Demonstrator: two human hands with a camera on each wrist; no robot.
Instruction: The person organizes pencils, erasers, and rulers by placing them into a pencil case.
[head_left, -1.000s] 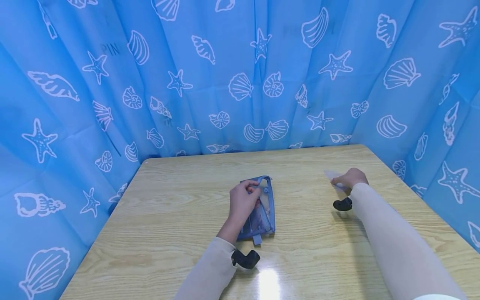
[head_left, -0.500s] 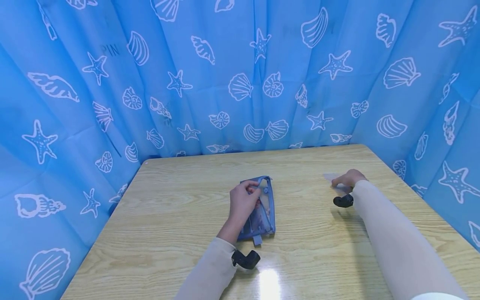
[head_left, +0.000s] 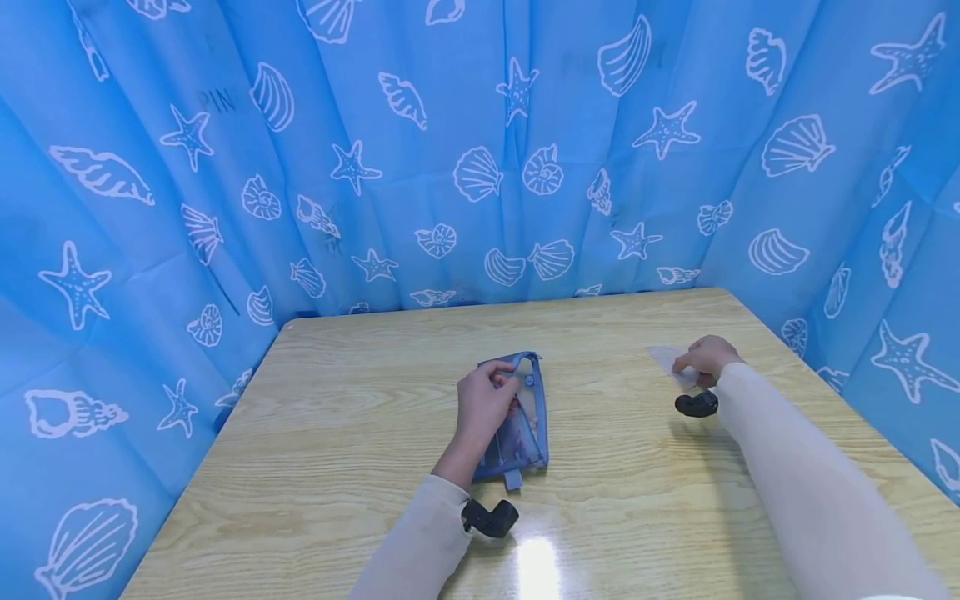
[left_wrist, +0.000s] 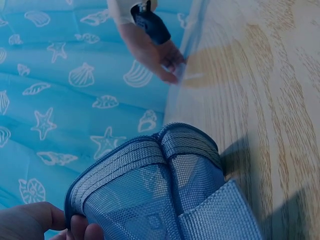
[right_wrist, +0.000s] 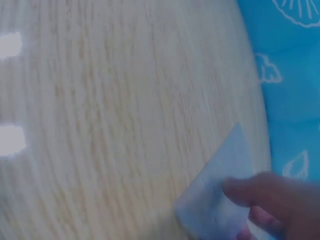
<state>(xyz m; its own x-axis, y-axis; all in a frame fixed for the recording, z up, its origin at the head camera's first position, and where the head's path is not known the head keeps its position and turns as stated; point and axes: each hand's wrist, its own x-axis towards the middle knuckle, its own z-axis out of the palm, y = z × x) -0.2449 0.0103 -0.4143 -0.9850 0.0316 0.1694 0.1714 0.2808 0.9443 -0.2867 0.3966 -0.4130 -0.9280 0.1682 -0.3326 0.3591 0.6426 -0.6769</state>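
Observation:
A blue mesh zip pouch (head_left: 513, 442) lies near the middle of the table, its top unzipped. My left hand (head_left: 486, 402) pinches the pouch's opening edge between thumb and fingers; the left wrist view shows the mesh sides (left_wrist: 130, 195) spread, with the fingers at the rim. Off to the right, my right hand (head_left: 707, 357) pinches a thin, clear plastic piece (head_left: 666, 358). In the right wrist view this plastic piece (right_wrist: 212, 192) has a pointed corner, with the thumb on top and other fingers behind it. Its far part is covered by the hand.
The wood-grain table (head_left: 337, 400) has its right edge close beyond my right hand. A blue curtain (head_left: 420, 167) with white shells and starfish hangs behind and along both sides. A black wrist camera (head_left: 491, 518) sits over the table below my left hand.
My right hand has shifted slightly right, and the clear plastic piece now tilts with more of it showing. The left hand and the pouch stay in place.

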